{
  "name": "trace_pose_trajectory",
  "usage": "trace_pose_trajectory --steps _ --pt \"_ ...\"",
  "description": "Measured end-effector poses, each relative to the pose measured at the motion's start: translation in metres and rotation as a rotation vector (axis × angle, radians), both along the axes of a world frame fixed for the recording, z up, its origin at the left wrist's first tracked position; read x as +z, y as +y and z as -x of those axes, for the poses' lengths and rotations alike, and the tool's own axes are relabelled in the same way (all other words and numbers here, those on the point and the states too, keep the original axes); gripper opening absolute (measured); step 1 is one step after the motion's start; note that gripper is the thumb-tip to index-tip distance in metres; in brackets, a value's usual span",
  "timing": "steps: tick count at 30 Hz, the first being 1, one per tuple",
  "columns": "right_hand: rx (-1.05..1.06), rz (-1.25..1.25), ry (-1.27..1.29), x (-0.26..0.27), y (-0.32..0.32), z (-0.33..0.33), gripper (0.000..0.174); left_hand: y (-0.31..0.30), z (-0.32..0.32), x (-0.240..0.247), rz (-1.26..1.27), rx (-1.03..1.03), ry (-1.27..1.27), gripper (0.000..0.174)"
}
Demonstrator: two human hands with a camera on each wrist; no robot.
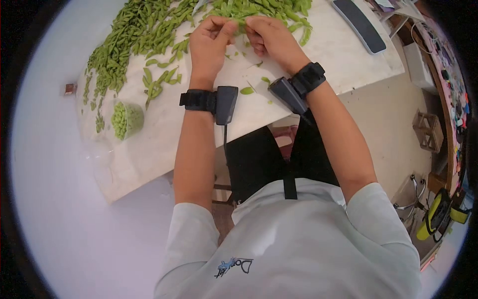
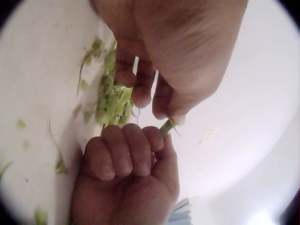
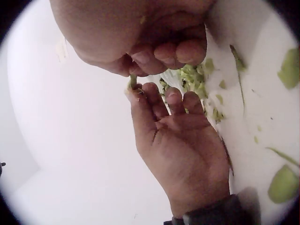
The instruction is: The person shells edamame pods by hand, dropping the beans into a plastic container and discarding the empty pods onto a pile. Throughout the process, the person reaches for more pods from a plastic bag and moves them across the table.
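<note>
Pale shirt cloth [image 1: 294, 244] spreads around six o'clock in the head view. At twelve o'clock, the left hand [image 1: 209, 47] is narrow, its fingers curled and its thumb and forefinger pinching one end of a green pod [image 2: 167, 125]. Just beside it, towards one o'clock, the right hand [image 1: 279, 42] grips the pod's other end between thumb and fingertip, its remaining fingers loosely bent. Whole pods [image 1: 112, 57] lie heaped around ten to eleven o'clock on the white tabletop [image 1: 343, 72]. A clear cup [image 1: 135, 118] of beans [image 1: 119, 121] stands between nine and ten.
</note>
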State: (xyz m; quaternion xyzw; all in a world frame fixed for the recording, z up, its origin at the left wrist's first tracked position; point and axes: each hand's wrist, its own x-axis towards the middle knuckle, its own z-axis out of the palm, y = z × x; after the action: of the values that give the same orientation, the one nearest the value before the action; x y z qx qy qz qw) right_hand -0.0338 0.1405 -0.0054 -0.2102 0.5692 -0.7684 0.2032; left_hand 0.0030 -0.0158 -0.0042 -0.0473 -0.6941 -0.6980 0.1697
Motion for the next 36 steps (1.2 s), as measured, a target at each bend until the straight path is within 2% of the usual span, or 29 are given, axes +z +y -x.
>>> trace_pose_trajectory --steps 4,10,16,25,36 --pt "-0.033 -0.010 0.007 0.0020 -0.0017 -0.0001 0.035 0.0032 -0.0025 0.0058 -0.013 0.001 -0.070 0.009" --pt "-0.052 -0.059 0.102 -0.0009 -0.0020 0.0009 0.034 0.0020 -0.0010 0.0033 -0.064 -0.025 -0.062 0.014" --pt "-0.064 -0.089 0.111 -0.0001 -0.0019 0.0008 0.032 0.0004 0.0006 0.0022 -0.045 -0.023 -0.073 0.015" --pt "-0.066 -0.117 0.144 -0.0043 -0.0029 0.0025 0.029 -0.0030 -0.0003 0.0034 -0.059 -0.052 -0.145 0.025" --pt "-0.027 -0.134 0.144 -0.0022 -0.0036 0.0002 0.031 -0.0052 0.0009 -0.0012 -0.111 -0.065 -0.116 0.019"
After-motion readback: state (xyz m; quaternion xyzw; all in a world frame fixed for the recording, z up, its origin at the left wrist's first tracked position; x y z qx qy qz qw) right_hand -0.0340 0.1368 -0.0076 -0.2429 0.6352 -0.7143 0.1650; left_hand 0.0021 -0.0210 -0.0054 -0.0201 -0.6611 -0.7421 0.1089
